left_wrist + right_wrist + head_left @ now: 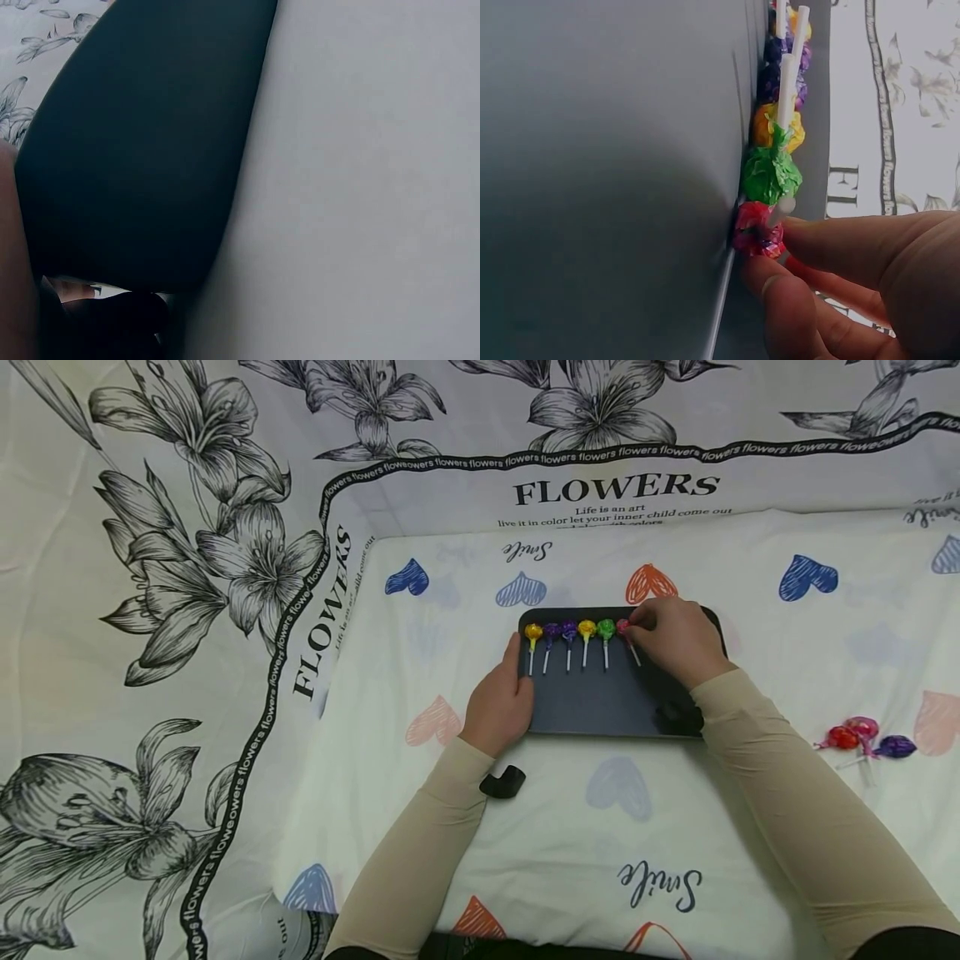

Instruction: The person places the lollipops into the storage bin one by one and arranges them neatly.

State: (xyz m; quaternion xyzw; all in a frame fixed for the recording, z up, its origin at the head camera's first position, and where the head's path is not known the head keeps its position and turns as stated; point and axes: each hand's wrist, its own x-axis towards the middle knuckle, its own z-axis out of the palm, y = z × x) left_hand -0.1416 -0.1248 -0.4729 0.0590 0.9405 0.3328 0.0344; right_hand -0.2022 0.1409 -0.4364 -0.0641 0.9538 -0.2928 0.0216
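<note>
A dark grey rectangular tray point(600, 702) lies on the cloth, and in the left wrist view its dark surface point(142, 150) fills much of the frame. My left hand point(498, 706) holds the tray's left edge. Along the far side is a row of wrapped lollipops: yellow point(533, 632), two purple point(568, 631), another yellow point(587, 628) and green point(605, 628), sticks toward me. At the row's right end, my right hand point(678, 639) pinches a pink lollipop point(757, 229) by its wrapped head, beside the green one point(769, 174).
Right of the tray lie loose lollipops: a red one point(842, 737), a pink one point(862, 727) and a purple one point(896, 747). The white cloth point(555, 843) has printed hearts, flowers and lettering. Black wrist camera parts point(504, 782) sit by the sleeves.
</note>
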